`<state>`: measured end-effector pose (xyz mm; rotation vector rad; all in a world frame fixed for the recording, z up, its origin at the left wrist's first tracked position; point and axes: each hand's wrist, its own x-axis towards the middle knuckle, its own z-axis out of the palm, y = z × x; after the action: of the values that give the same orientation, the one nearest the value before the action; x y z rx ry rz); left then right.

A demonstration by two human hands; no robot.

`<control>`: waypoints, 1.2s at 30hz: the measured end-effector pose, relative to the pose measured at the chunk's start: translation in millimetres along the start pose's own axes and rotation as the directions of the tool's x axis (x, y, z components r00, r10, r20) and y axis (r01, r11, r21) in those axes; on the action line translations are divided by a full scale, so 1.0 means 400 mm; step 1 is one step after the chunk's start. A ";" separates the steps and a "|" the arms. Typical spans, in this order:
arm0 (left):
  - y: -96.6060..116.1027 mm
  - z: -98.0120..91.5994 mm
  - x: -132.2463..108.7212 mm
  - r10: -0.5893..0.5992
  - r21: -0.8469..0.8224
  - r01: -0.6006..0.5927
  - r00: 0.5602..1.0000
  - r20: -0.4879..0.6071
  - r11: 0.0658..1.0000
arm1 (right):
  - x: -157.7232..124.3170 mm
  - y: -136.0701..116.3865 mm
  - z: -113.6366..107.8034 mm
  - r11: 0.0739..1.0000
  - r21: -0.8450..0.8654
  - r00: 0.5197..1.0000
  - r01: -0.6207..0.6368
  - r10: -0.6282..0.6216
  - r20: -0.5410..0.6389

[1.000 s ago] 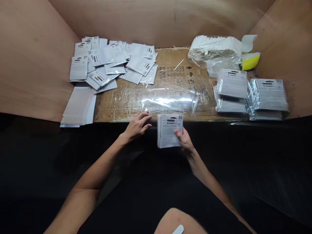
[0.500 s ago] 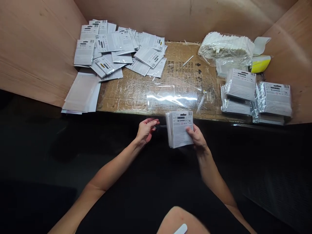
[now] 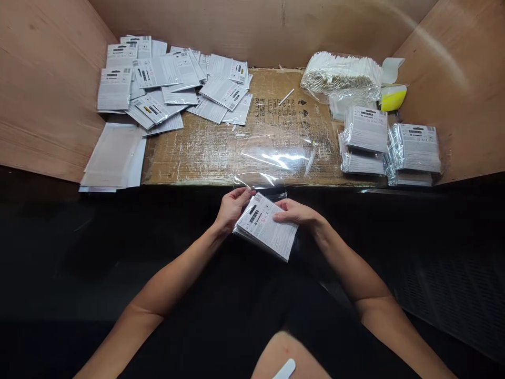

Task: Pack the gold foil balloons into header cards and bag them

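Note:
A small stack of white printed cards (image 3: 270, 231) with hang holes, in clear packaging, is tilted over the dark area in front of the table edge. My right hand (image 3: 298, 213) is closed on its right side, thumb on the top card. At the stack's upper left corner, my left hand (image 3: 233, 208) is closed, its thumb and fingers pinched together. A clear plastic bag (image 3: 258, 181) extends beyond both hands towards the table; the left fingers appear to grip it, though the stack hides part of the hold.
Loose packaged cards (image 3: 158, 71) are heaped at the back left, above pale flat sheets (image 3: 112, 155). Bundled card stacks (image 3: 365, 129) stand at the right, near a netted bundle of white pieces (image 3: 341, 76). Wooden panels (image 3: 43, 89) enclose the cardboard surface (image 3: 185, 158).
The card stack has tilted and shifted left and down in my right hand. My left hand has come against it. The clear bag now spreads out beyond the hands; the view has shifted slightly.

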<state>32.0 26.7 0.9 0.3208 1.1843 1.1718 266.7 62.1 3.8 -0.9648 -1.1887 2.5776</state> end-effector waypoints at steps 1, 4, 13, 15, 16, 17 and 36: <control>0.004 -0.001 -0.005 -0.007 0.018 0.006 1.000 0.019 1.000 | -0.002 -0.002 -0.004 1.000 -0.009 1.000 -0.004 0.004 -0.014; 0.012 -0.013 -0.016 -0.026 0.067 0.022 0.998 0.064 0.998 | -0.013 -0.007 -0.014 1.000 -0.018 0.995 0.008 -0.010 -0.101; 0.014 -0.056 -0.061 -0.028 0.165 0.013 0.996 0.087 0.986 | -0.057 -0.009 0.030 0.980 -0.163 0.881 0.111 -0.173 -0.440; -0.002 -0.051 -0.067 -0.002 0.165 -0.011 0.997 0.081 0.986 | -0.057 -0.007 0.052 0.961 -0.235 0.850 0.143 -0.241 -0.468; -0.011 -0.046 -0.069 0.005 0.160 -0.019 0.997 0.082 0.987 | -0.056 -0.005 0.061 0.948 -0.278 0.831 0.158 -0.279 -0.480; -0.020 -0.040 -0.070 0.014 0.147 -0.026 0.997 0.081 0.989 | -0.054 -0.004 0.069 0.932 -0.322 0.809 0.169 -0.318 -0.495; 0.355 -0.033 0.203 0.798 0.315 -0.880 0.461 0.388 0.355 | 0.232 -0.306 -0.041 0.491 -0.639 0.542 0.592 -0.829 -0.134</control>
<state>-62.2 149.7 54.8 1.5773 1.1433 1.6663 187.9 190.1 38.7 -0.7673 -1.7108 1.2712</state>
